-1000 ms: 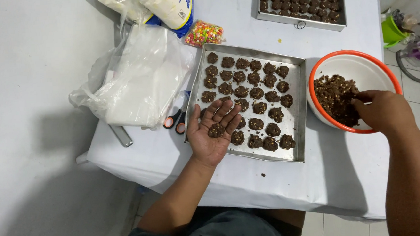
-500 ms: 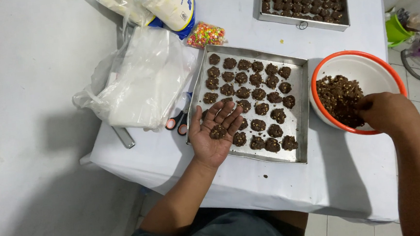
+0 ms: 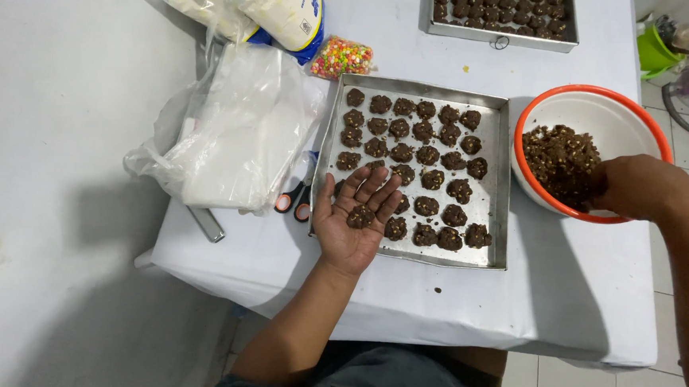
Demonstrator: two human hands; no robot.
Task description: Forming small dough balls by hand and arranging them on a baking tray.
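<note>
Since the earlier frame we barely moved: our right hand (image 3: 639, 187) stayed at the bowl, fingers pushed a bit deeper into the mix, and our left hand (image 3: 356, 221) kept its spot over the tray's near corner

Left hand was palm up, fingers spread wide, not gripping; one dark dough lump (image 3: 359, 216) sat loose in the middle of the palm. Just beyond those fingertips lay the rows of shaped dough pieces (image 3: 428, 155) on the metal tray (image 3: 500, 178), some right beside the palm's far edge

Right hand's fingers were buried in the brown dough mix (image 3: 562, 160) inside the orange-rimmed white bowl (image 3: 623, 125); we couldn't tell whether they were pinched or open

Outboard of the left hand: orange-handled scissors (image 3: 297, 200) near the thumb, then a clear plastic bag (image 3: 237, 132). Far beyond it, a small bag of coloured sprinkles (image 3: 342, 57) and a second filled tray (image 3: 500, 5). All on a white-covered table (image 3: 573, 283)
</note>
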